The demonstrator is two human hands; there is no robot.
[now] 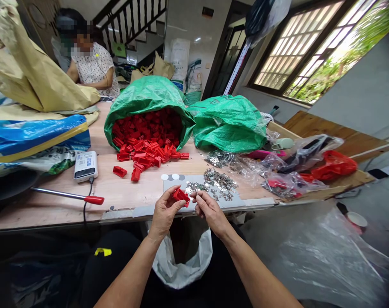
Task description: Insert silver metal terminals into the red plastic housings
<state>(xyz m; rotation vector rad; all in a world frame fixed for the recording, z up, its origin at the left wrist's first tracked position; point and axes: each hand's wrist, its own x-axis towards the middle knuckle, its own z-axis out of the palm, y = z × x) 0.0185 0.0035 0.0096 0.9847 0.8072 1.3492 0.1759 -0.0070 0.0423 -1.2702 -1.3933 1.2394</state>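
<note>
My left hand (164, 211) pinches a small red plastic housing (181, 196) above the table's front edge, its hollow side facing up. Close on its right, my right hand (210, 211) has thumb and forefinger closed on a thin small metal piece (196, 191), too small to make out fully. Behind my hands, loose small metal parts (220, 179) lie spread over a grey sheet (169, 185). Many more red housings (146, 149) spill out of a green woven sack (149, 92) lying on its side. Below my hands a white bag (181, 273) hangs open at the table edge.
A second green sack (228, 124) lies at right, near clear plastic bags (297, 158) and a red bag (335, 166). At left are a white power bank (86, 166) with a cable, a red-tipped metal rod (69, 194) and blue sacking (37, 134). Another person (95, 70) sits across the table.
</note>
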